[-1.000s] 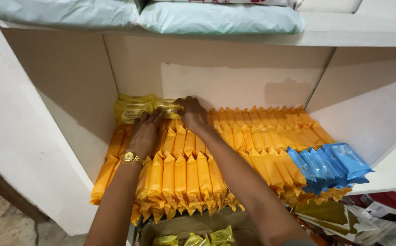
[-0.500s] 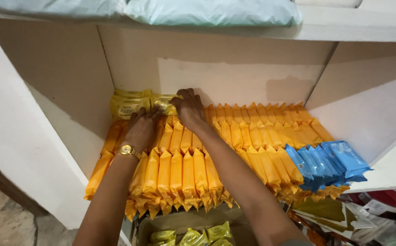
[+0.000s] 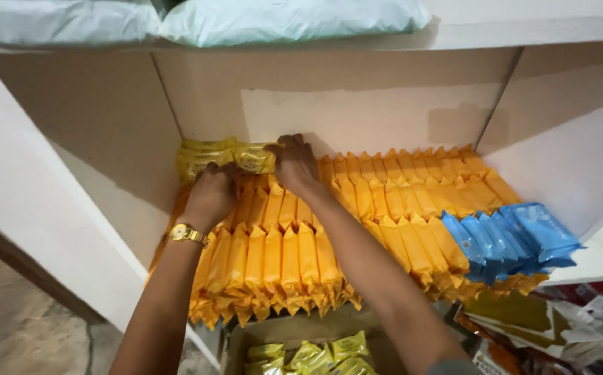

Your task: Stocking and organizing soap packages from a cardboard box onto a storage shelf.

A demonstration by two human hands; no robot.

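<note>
Both my hands reach deep into a white shelf compartment. My left hand (image 3: 209, 196), with a gold watch on the wrist, rests on the rows of orange packets (image 3: 280, 253) near the back left. My right hand (image 3: 293, 163) presses down on a yellow wrapped packet (image 3: 254, 157) at the back wall. More yellow wrapped packets (image 3: 201, 157) lie beside it in the back left corner. Whether my left fingers grip a packet is hidden.
Orange packets (image 3: 412, 201) fill the shelf floor in rows, with blue packets (image 3: 516, 239) stacked at the front right. An open cardboard box (image 3: 301, 333) below holds small yellow packets (image 3: 315, 354). Pale bags (image 3: 280, 19) lie on the shelf above. The shelf's white left wall (image 3: 44, 208) is close.
Both hands have stayed at the back left of the shelf, shifting the yellow packets slightly against the wall. The view has moved a little closer.
</note>
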